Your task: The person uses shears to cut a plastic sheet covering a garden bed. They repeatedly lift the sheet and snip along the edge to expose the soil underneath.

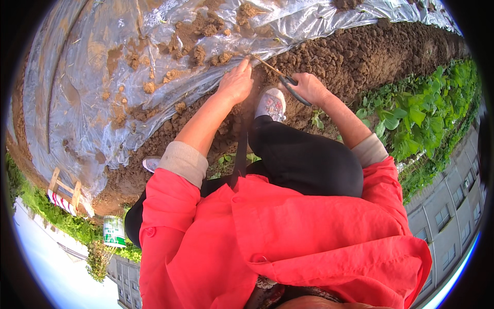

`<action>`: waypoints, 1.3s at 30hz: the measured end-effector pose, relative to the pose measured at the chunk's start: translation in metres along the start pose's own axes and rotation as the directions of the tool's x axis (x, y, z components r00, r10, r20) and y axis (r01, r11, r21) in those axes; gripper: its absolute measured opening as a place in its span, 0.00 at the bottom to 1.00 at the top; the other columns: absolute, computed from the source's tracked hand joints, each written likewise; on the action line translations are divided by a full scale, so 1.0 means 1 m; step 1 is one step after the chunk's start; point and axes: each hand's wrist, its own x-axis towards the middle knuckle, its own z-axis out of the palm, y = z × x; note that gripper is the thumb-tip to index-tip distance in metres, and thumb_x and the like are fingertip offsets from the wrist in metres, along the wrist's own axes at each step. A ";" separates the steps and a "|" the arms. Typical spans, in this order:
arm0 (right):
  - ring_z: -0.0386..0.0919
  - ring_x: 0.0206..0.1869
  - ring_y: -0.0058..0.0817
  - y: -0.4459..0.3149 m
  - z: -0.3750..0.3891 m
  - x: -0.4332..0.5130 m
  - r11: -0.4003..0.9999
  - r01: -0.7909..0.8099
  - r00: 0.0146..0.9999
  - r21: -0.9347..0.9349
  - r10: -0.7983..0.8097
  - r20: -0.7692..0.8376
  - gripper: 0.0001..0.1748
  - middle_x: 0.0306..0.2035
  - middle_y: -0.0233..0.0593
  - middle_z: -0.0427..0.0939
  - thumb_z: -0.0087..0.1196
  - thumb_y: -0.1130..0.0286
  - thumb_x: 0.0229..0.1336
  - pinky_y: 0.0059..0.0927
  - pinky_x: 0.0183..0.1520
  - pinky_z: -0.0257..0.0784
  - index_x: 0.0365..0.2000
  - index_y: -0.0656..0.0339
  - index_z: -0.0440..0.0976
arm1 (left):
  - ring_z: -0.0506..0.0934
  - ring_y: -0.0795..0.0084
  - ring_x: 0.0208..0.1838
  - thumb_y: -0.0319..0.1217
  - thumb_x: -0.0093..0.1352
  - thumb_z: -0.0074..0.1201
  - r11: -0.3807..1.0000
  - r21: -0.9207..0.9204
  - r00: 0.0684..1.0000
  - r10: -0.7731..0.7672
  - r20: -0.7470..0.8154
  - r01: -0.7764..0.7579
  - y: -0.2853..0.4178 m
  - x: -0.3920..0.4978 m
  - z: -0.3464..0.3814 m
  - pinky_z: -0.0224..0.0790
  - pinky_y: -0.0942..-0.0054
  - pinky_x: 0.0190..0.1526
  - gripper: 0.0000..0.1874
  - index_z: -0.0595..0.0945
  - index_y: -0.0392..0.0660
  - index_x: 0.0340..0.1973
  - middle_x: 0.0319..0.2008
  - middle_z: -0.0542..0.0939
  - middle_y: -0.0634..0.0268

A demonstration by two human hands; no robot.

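Observation:
My right hand [308, 88] grips a pair of scissors [286, 79] by the dark handles. The brownish blades point up and left, their tips at the edge of a clear plastic film [92, 77] spread over the soil. My left hand [237, 81] rests at that film edge beside the blade tips, its fingers stretched out close together. Whether its fingertips pinch the film is hidden. Clods of soil [198, 56] lie scattered on the wrinkled film. Just below the hands, between them, is my patterned shoe [271, 103].
Loose soil [359, 54] forms a ridge along the film at the right. Leafy green plants [413, 119] grow beyond it. A small wooden stool [65, 191] and a white and green bucket [114, 231] stand at lower left. A dark strap [241, 150] hangs before me.

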 end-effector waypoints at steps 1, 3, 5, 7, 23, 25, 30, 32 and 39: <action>0.78 0.33 0.50 -0.001 0.000 -0.001 1.000 -0.012 1.000 -0.016 0.012 -0.004 0.45 0.24 0.58 0.76 0.47 0.28 0.45 0.45 0.41 0.71 0.25 0.70 0.75 | 0.58 0.52 0.67 0.35 0.69 0.44 1.000 -0.003 1.000 0.003 -0.001 -0.003 0.000 0.000 0.000 0.54 0.59 0.65 0.30 0.58 0.37 0.64 0.70 0.49 0.55; 0.78 0.34 0.51 -0.002 0.002 -0.003 1.000 -0.026 1.000 -0.003 0.026 -0.010 0.45 0.24 0.58 0.76 0.47 0.28 0.45 0.45 0.41 0.71 0.26 0.69 0.76 | 0.58 0.52 0.67 0.35 0.69 0.44 1.000 -0.011 1.000 0.010 -0.003 -0.010 -0.001 0.001 0.000 0.54 0.58 0.64 0.30 0.58 0.37 0.64 0.70 0.50 0.55; 0.78 0.34 0.51 0.000 0.003 -0.003 1.000 -0.021 1.000 0.011 0.021 -0.008 0.45 0.25 0.58 0.77 0.48 0.27 0.44 0.45 0.42 0.71 0.27 0.70 0.76 | 0.59 0.52 0.67 0.35 0.69 0.44 1.000 -0.001 1.000 0.013 -0.008 -0.013 -0.001 0.001 0.000 0.55 0.58 0.64 0.30 0.58 0.37 0.64 0.70 0.50 0.56; 0.78 0.35 0.51 0.003 0.005 -0.003 1.000 -0.008 1.000 0.027 0.008 0.001 0.46 0.25 0.59 0.77 0.48 0.27 0.44 0.45 0.42 0.71 0.27 0.71 0.76 | 0.59 0.52 0.66 0.35 0.68 0.44 1.000 0.020 1.000 0.019 0.002 -0.019 0.000 0.001 -0.001 0.55 0.58 0.64 0.30 0.58 0.37 0.64 0.69 0.51 0.56; 0.77 0.30 0.44 0.002 0.013 -0.011 0.995 -0.005 0.999 0.101 0.009 -0.035 0.37 0.23 0.53 0.75 0.53 0.36 0.49 0.42 0.37 0.69 0.27 0.67 0.73 | 0.60 0.53 0.66 0.33 0.68 0.46 0.998 -0.059 0.996 0.000 -0.084 -0.005 -0.002 -0.004 0.002 0.57 0.59 0.63 0.28 0.62 0.38 0.61 0.67 0.56 0.57; 0.77 0.32 0.48 0.004 0.012 -0.018 0.999 -0.021 0.997 -0.026 0.018 -0.076 0.37 0.25 0.54 0.76 0.53 0.35 0.49 0.44 0.38 0.70 0.29 0.67 0.72 | 0.61 0.54 0.66 0.33 0.68 0.46 0.997 -0.073 0.998 -0.028 -0.063 0.023 -0.002 -0.004 -0.001 0.57 0.60 0.63 0.27 0.63 0.38 0.61 0.67 0.57 0.57; 0.78 0.37 0.51 0.013 0.005 -0.024 0.986 0.000 0.989 -0.164 -0.024 -0.146 0.40 0.28 0.56 0.78 0.49 0.30 0.47 0.47 0.41 0.71 0.29 0.65 0.72 | 0.61 0.55 0.66 0.34 0.69 0.44 1.000 -0.012 1.000 -0.028 -0.011 0.028 0.001 -0.003 -0.012 0.58 0.58 0.62 0.26 0.64 0.40 0.61 0.68 0.55 0.59; 0.77 0.36 0.52 0.015 0.005 -0.022 0.990 -0.006 0.982 -0.139 -0.020 -0.185 0.40 0.27 0.56 0.77 0.49 0.30 0.47 0.47 0.41 0.71 0.28 0.65 0.72 | 0.62 0.55 0.65 0.34 0.68 0.44 1.000 0.031 1.000 0.006 -0.028 -0.005 0.006 -0.003 -0.012 0.60 0.58 0.61 0.26 0.64 0.40 0.61 0.68 0.56 0.59; 0.77 0.35 0.53 0.022 0.010 -0.022 0.995 0.010 0.986 -0.095 -0.025 -0.167 0.40 0.26 0.56 0.77 0.48 0.31 0.48 0.48 0.39 0.71 0.29 0.66 0.71 | 0.61 0.56 0.66 0.34 0.68 0.44 0.999 0.013 0.999 -0.033 0.019 0.033 0.015 0.005 -0.013 0.60 0.55 0.61 0.30 0.58 0.43 0.65 0.70 0.51 0.63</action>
